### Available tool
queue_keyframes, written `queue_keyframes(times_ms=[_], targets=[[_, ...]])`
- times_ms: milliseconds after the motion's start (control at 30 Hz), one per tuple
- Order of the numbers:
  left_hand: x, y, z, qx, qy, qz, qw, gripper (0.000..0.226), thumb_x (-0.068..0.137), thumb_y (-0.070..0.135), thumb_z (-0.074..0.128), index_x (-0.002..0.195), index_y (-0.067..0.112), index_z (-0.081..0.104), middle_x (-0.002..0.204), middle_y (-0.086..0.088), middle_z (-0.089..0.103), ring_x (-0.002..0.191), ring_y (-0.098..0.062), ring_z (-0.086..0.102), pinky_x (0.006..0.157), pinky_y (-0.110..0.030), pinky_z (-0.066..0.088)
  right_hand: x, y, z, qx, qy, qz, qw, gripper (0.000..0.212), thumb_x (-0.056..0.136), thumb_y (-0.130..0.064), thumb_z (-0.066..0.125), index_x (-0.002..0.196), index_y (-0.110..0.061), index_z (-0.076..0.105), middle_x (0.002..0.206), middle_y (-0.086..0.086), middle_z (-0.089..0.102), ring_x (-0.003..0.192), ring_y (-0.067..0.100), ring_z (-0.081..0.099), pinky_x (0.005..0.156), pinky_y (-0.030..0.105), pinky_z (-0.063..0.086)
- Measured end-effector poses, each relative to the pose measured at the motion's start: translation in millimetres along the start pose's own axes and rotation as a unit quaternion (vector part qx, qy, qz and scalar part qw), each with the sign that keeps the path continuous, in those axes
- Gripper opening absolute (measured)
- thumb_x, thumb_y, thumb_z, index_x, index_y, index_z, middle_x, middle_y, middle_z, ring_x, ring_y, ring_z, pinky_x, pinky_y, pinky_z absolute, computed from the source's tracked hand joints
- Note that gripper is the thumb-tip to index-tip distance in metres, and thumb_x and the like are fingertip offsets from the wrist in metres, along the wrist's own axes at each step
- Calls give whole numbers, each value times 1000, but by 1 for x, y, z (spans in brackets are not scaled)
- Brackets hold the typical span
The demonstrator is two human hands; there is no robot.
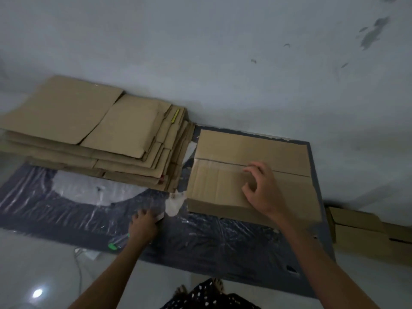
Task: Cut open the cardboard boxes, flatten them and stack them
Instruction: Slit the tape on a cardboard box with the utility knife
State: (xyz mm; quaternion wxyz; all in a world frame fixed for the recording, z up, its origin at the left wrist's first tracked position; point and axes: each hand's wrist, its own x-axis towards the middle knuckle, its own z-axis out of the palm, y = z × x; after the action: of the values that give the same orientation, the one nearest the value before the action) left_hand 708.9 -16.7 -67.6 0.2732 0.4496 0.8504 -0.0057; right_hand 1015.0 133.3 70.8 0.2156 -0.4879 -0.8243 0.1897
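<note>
A closed cardboard box (225, 188) stands on a dark mat (223, 246), with clear tape along its top seam. My right hand (262, 190) rests on the box top; its bent fingertips touch the taped seam and the thumb lies lower on the flap. My left hand (142, 227) is down on the mat, left of the box, and grips a cutter (114, 243). The cutter's pale tip pokes out past the fingers and its green end shows behind the wrist. A stack of flattened boxes (89, 130) lies to the left, against the wall.
The mat is covered in wrinkled clear plastic. More unflattened cardboard boxes (356, 221) sit on the floor at the right by the wall. A white cable (78, 266) trails over the pale tiled floor at lower left. My foot and patterned clothing show at the bottom edge.
</note>
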Motion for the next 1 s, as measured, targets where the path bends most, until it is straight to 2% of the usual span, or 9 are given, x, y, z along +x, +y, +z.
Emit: queue_keyframes(times_ms=[167, 300, 400, 567, 667, 733, 867, 933, 1000], targets=[[-13, -28, 21, 67, 15, 33, 997, 39, 97, 22, 45, 135, 19, 41, 140, -8, 36, 125, -28, 42, 96, -38, 45, 4, -6, 15, -6, 20, -1, 1000, 31, 78, -17, 55, 106, -8, 65, 123, 10, 55, 124, 34, 47, 105, 60, 36], [-19, -12, -11, -102, 32, 69, 992, 21, 92, 24, 55, 110, 16, 61, 110, -8, 56, 94, -25, 61, 80, -36, 51, 4, -5, 17, -10, 21, -5, 1000, 29, 78, -17, 57, 104, -9, 66, 120, 10, 56, 118, 35, 51, 99, 60, 41], [-38, 18, -61, -252, 88, 103, 958, 11, 87, 15, 66, 96, 20, 62, 82, -2, 64, 73, -16, 64, 67, -32, 55, 6, -5, 18, -5, 19, -7, 1000, 29, 78, -17, 57, 103, -9, 67, 118, 10, 57, 116, 34, 52, 99, 59, 42], [-64, 88, -143, -431, 125, 125, 885, 19, 90, 15, 64, 107, 23, 60, 90, -1, 65, 81, -14, 65, 70, -27, 56, 11, -23, 15, 100, 19, -13, 995, 27, 81, -23, 54, 98, -8, 68, 104, 5, 62, 101, 17, 55, 94, 32, 46], [-61, 135, -160, -521, 99, 138, 837, 13, 89, 12, 64, 101, 18, 62, 83, 4, 64, 77, -9, 65, 65, -21, 52, 17, -44, 10, 226, -47, 4, 973, 18, 90, -22, 58, 106, -16, 65, 103, -4, 63, 95, 13, 60, 83, 18, 47], [-56, 163, -158, -543, 69, 152, 823, 12, 89, 12, 65, 101, 14, 63, 85, 1, 66, 79, -12, 68, 65, -23, 55, 21, -63, 7, 334, -130, 45, 933, 22, 94, -16, 59, 115, -22, 59, 109, -7, 64, 100, 11, 63, 86, 23, 52], [-39, 186, -136, -448, 117, 203, 863, 16, 87, 24, 69, 99, 14, 65, 88, -6, 68, 83, -17, 67, 68, -26, 56, 35, -72, 11, 342, -162, 65, 923, 44, 96, -10, 54, 138, -22, 46, 107, -3, 66, 83, 11, 68, 74, 31, 58], [-28, 180, -126, -403, 146, 203, 881, 26, 85, 29, 71, 107, 18, 64, 97, -1, 65, 87, -14, 62, 71, -19, 50, 39, -63, 7, 263, -164, 47, 950, 46, 97, -13, 53, 142, -21, 43, 113, 4, 65, 78, 13, 64, 70, 34, 56], [-14, 167, -116, -368, 159, 187, 897, 50, 80, 35, 75, 124, 21, 56, 117, 1, 55, 102, -13, 56, 86, -23, 49, 45, -48, -2, 147, -170, -13, 974, 50, 98, -14, 51, 146, -20, 39, 129, 7, 60, 85, 13, 58, 69, 27, 46]])
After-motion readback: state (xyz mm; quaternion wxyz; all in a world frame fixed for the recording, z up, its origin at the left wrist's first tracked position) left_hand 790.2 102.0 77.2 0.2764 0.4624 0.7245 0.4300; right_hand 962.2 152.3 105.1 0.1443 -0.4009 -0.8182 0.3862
